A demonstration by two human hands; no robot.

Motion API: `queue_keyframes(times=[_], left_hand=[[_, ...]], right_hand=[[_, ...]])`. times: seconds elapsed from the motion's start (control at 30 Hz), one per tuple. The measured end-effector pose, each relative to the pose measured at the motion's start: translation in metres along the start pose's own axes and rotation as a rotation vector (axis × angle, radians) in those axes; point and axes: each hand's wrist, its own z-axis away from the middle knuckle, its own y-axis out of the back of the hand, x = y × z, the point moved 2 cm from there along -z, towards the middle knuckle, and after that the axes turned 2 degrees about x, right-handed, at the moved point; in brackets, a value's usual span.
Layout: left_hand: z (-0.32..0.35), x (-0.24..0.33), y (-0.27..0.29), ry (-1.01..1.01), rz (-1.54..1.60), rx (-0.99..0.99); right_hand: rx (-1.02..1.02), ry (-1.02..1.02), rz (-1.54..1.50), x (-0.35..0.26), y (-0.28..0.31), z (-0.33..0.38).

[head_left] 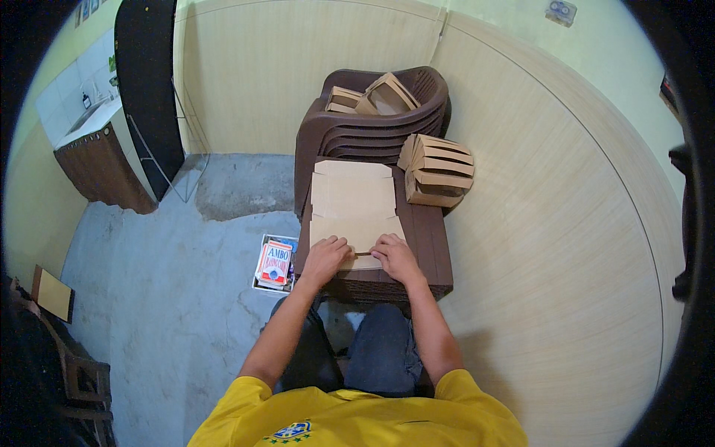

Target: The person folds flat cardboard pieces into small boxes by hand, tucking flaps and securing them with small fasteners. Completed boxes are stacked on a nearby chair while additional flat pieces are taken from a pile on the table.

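Note:
A flat, cut cardboard box blank (353, 195) lies lengthwise on the brown plastic table (430, 242) in front of me. Its side edges have notches and small flaps. My left hand (328, 258) grips the left part of the blank's near end, fingers curled at a crease. On the right part of the same crease, my right hand (395, 257) has its fingers bent and pressed on the cardboard. Between the two hands a narrow dark slot shows where the near flap is partly raised. My fingertips are partly hidden.
Folded cardboard boxes (439, 179) are stacked at the table's far right corner. More open boxes (387, 95) sit on stacked brown chairs (365, 128) behind the table. A white box holding packets (274, 264) stands on the floor left of it. A wood-panelled wall (551, 223) bounds the right.

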Motion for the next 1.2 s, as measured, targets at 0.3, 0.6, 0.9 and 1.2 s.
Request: queue_keyframes(times=[0.3, 0.6, 0.9, 1.2], left_hand=[[-0.035, -0.031, 0.001, 0.214, 0.118, 0.009], [0.006, 0.016, -0.021, 0.323, 0.421, -0.066], [-0.006, 0.008, -0.003, 0.158, 0.08, -0.064], [-0.003, 0.006, -0.03, 0.313, 0.038, -0.095]], right_hand=[[0.083, -0.354, 0.149, 0.032, 0.008, -0.029], [0.33, -0.629, 0.278, 0.036, -0.012, -0.054], [0.259, -0.723, 0.408, 0.032, -0.027, -0.073], [0.401, -0.609, 0.337, -0.025, -0.049, 0.003]])
